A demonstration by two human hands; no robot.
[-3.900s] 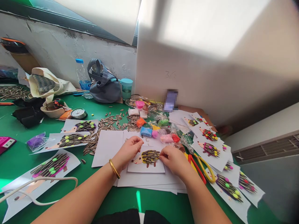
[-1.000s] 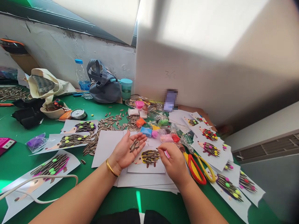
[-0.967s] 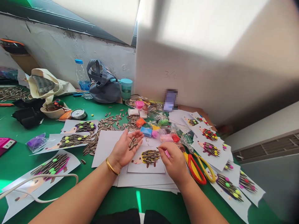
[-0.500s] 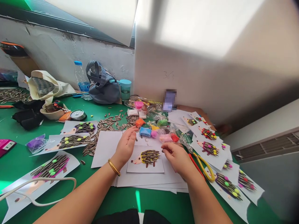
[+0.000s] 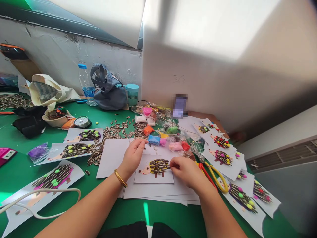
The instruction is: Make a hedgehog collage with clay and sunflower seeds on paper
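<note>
A white card (image 5: 142,179) with a hedgehog figure (image 5: 158,166) of yellow clay and striped seeds lies on a stack of white paper (image 5: 111,155). My right hand (image 5: 184,170) is at the hedgehog's right end, thumb and finger pinched together; what sits between them is too small to make out. My left hand (image 5: 135,153) rests at the card's upper left, fingers together and pointing away, with nothing seen in it. Loose sunflower seeds (image 5: 116,132) and an orange clay packet (image 5: 148,130) lie beyond the left hand.
Several finished hedgehog cards (image 5: 224,162) lie at the right, others (image 5: 56,178) at the left. Yellow-handled scissors (image 5: 218,178) lie beside my right wrist. Clay packets (image 5: 154,140), a grey bag (image 5: 110,94), a cup (image 5: 133,96) and a bottle (image 5: 86,82) stand farther back. A white cable (image 5: 56,190) loops at the left.
My right hand has moved slightly left and down, onto the hedgehog's right end. The fingers of my left hand have drawn slightly lower, away from the orange packet.
</note>
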